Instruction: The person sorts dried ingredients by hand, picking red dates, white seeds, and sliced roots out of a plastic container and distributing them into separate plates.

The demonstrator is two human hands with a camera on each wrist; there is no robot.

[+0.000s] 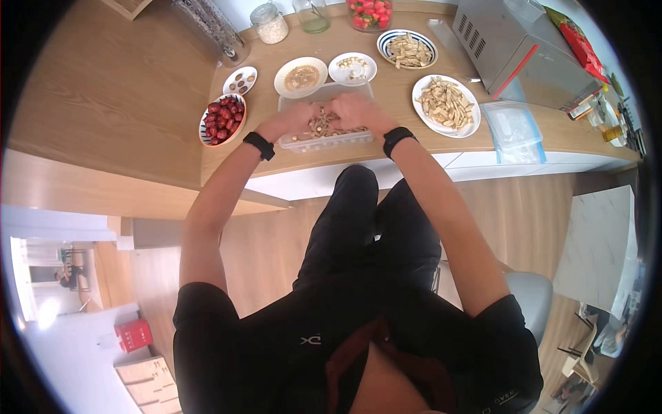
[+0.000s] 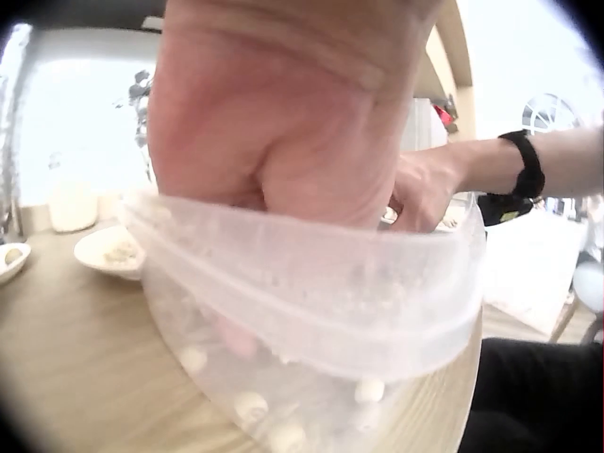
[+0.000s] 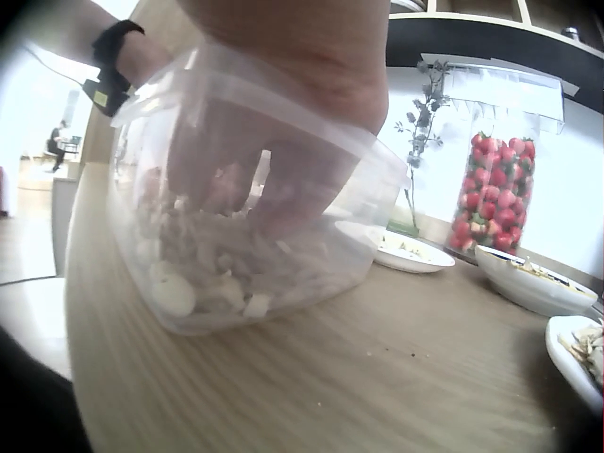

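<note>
A clear plastic box (image 1: 331, 142) stands near the counter's front edge, holding brownish sliced pieces (image 1: 321, 128) and several round whitish pieces (image 2: 251, 407) low against its wall. My left hand (image 1: 293, 120) reaches down into its left side, and my right hand (image 1: 358, 112) into its right side, close together among the slices. In the left wrist view, the box's rim hides the left fingers. Through the cloudy wall in the right wrist view, the right hand (image 3: 302, 179) shows only dimly, beside a pale strip (image 3: 260, 184). Whether the fingers grip any slices I cannot tell.
Behind the box stand a bowl of pale mush (image 1: 302, 77) and a plate of small white pieces (image 1: 353, 67). Red dates (image 1: 223, 121) fill a bowl at left. Plates of pale slices (image 1: 447, 103) stand at right, near a microwave (image 1: 514, 52) and a zip bag (image 1: 514, 131).
</note>
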